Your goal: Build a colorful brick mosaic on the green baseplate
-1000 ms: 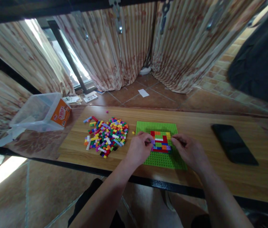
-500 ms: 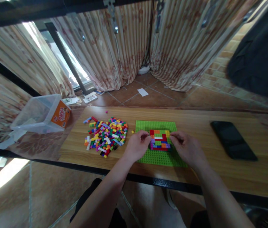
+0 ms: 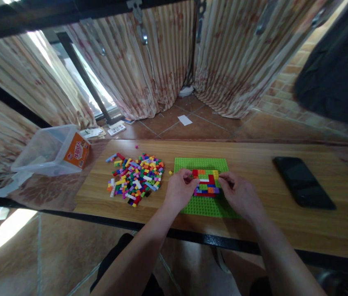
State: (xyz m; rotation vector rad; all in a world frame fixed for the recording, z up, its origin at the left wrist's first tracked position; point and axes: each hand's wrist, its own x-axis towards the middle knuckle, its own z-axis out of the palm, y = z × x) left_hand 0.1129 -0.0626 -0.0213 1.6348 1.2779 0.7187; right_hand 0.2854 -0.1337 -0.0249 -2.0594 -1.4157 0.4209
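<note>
A low rectangular build of coloured toy bricks (image 3: 205,189) is on a green studded baseplate (image 3: 209,209). Its bricks are red, orange, yellow, white, blue and purple, among others. My left hand (image 3: 180,190) grips the build's left side, with its thumb reaching over the edge bricks. On the opposite side, the fingers of my right hand (image 3: 238,193) are curled and closed against the upper right edge. Both hands partly cover the build's sides, and any small brick inside the fingers is hidden.
A pile of loose bricks (image 3: 137,179) lies left of the baseplate, with a stray yellow brick (image 3: 170,172) between them. A black phone (image 3: 303,183) lies at the right of the wooden table (image 3: 272,222). Beyond the left end stands a clear plastic bin (image 3: 42,152).
My left thumb has shifted slightly right, over the edge of the build. My right hand stays at the right edge. The view has moved a little.
</note>
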